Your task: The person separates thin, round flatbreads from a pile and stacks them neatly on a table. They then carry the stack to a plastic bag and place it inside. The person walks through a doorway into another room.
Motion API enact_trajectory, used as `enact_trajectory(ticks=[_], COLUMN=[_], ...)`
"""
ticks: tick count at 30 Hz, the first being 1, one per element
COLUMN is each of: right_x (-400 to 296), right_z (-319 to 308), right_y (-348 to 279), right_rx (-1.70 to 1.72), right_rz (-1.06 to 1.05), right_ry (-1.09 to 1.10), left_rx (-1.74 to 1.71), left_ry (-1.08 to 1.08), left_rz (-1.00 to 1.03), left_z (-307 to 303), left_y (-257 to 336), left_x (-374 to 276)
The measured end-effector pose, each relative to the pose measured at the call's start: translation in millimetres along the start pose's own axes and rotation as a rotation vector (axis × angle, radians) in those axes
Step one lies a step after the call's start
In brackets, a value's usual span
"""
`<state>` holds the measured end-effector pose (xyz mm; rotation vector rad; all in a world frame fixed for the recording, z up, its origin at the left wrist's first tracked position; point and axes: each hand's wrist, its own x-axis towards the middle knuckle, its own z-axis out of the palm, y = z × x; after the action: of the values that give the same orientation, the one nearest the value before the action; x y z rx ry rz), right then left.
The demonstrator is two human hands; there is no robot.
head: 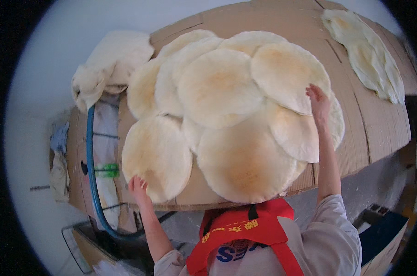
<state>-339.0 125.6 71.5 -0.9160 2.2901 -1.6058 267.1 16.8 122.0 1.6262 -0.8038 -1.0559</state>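
Several large, soft, cream-coloured rounds with browned middles, like flatbreads, lie overlapping in front of me. At the near left edge of the lower-left round (158, 155), my left hand (139, 189) rests its fingertips; its thumb side is unclear. My right hand (319, 101) is at the right edge of the upper-right round (284, 74), fingers bent. Whether either hand pinches an edge cannot be seen. Between the hands, a broad round (246, 162) lies nearest my body, and another round (222, 84) sits on top of the pile's middle.
Cardboard (384, 134) covers the table. A long crumpled pale piece (363, 55) lies at far right. Left of the pile are draped pale cloth (122, 58), a blue tubular frame (91, 165) and a green object (108, 170). A dark-topped box (384, 238) stands at lower right.
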Motion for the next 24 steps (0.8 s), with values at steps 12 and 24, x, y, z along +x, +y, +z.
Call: enact_trajectory(ticks=[12, 24], right_x=[-276.2, -362.4], right_z=[253.8, 313.1], right_y=[-206.2, -237.7], right_rx=[0.005, -0.076], right_rz=[-0.521, -0.505], right_ry=[-1.024, -1.236], left_rx=[-0.261, -0.478], left_ry=[-0.112, -0.653], left_rz=[-0.312, -0.535], left_z=[-124.5, -123.6], left_y=[-72.3, -67.1], left_x=[11.9, 23.5])
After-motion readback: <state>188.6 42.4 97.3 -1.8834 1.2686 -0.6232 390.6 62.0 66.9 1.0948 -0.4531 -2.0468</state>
